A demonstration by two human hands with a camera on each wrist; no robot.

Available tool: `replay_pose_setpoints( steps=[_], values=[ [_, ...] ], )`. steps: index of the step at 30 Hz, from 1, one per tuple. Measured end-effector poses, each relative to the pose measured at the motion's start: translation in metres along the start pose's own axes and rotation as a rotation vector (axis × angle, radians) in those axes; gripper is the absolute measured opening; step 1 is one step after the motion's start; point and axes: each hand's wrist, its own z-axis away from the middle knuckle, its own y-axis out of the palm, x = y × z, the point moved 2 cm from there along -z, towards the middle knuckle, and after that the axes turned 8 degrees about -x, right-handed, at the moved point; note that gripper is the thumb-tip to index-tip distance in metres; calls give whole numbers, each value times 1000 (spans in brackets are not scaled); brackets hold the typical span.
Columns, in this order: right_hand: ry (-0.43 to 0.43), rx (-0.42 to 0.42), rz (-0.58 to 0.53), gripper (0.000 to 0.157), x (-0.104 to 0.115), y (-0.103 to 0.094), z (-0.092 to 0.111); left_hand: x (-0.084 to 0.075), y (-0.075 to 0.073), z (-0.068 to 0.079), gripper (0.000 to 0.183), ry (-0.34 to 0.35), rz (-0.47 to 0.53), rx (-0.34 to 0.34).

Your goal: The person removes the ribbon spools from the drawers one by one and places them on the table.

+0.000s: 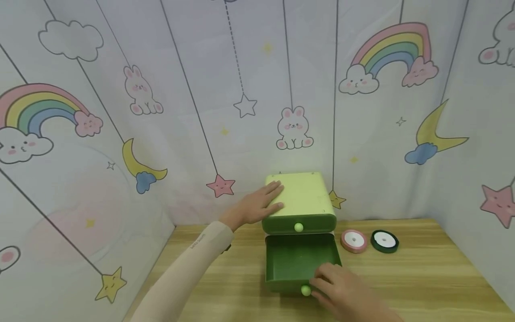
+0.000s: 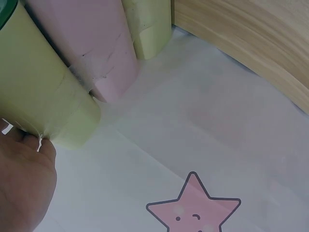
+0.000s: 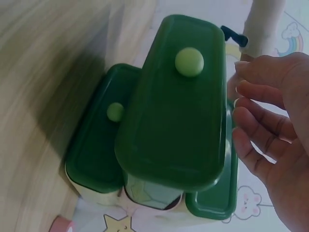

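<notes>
I've got L hand (image 1: 257, 203) flat atop the yellow cabinet (image 1: 299, 192), fingers straight; R hand (image 1: 342, 288) is loosely bent, nothing gripped, just beside the knob (image 1: 306, 290) of the mid drawer (image 1: 283, 286), which is pulled out. Can't tell if R touches it. Pink spool (image 1: 354, 250) & dk green spool (image 1: 385, 250) lie on the table (image 1: 217, 286), R of cabinet.

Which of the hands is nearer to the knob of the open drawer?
Right. The right hand is just beside the knob, not gripping it; the left hand is farther off, resting on the cabinet at the left edge of its top.
</notes>
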Motion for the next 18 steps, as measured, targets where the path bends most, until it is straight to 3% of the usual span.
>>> replay_pose_setpoints(
  steps=[3,7,13,18],
  values=[
    [-35,-1,1,41,6,6,0,0,1,0,81,3,-5,-7],
    [-67,81,9,39,13,13,5,1,2,1,81,0,-3,-7],
    [-68,237,33,10,17,21,14,0,1,0,80,-4,6,-5],
    [-21,305,51,35,22,26,20,0,1,0,80,0,3,-5]
  ],
)
